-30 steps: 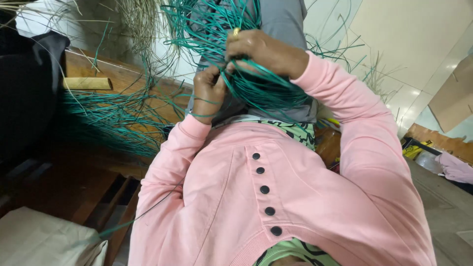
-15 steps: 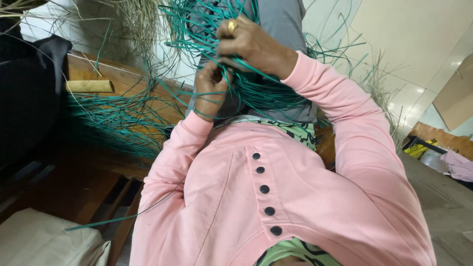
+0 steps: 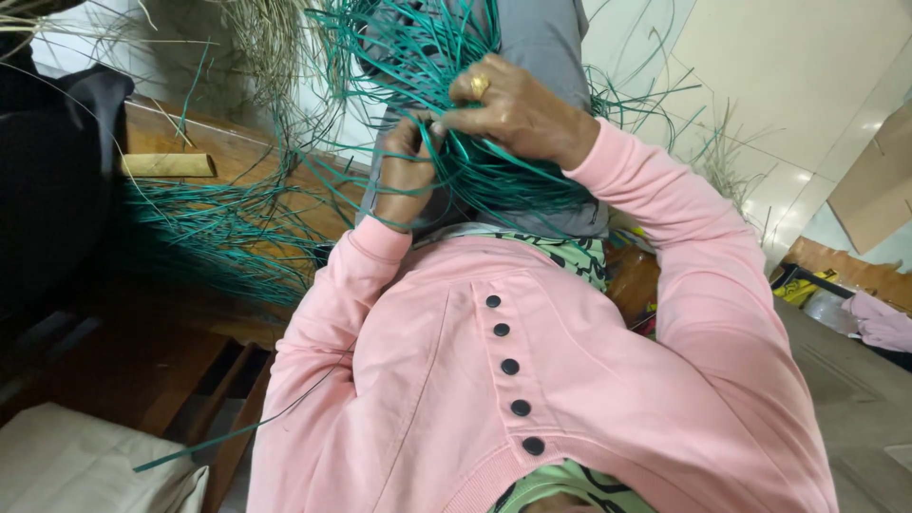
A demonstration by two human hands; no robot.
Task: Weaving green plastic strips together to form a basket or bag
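Observation:
A thick bundle of thin green strands [image 3: 418,57] fans out in front of my chest, over grey cloth [image 3: 546,38]. My left hand [image 3: 407,171] is closed around some of the strands from below, its thumb up near the other hand. My right hand [image 3: 518,112], with a gold ring on one finger, is pressed on the bundle from above, fingers pinching strands just beside the left thumb. Both arms are in pink sleeves, and my pink buttoned jacket [image 3: 513,380] fills the lower part of the view.
More green strands [image 3: 218,237] lie spread over a wooden surface [image 3: 237,152] at the left, next to a pale wooden stick [image 3: 166,164]. Dry straw-coloured strands [image 3: 266,38] hang behind. A white sack [image 3: 85,465] sits at the lower left, dark cloth [image 3: 57,180] at the far left.
My right hand has shifted slightly up and over the bundle, so the ring now shows. My left hand keeps its hold beneath it.

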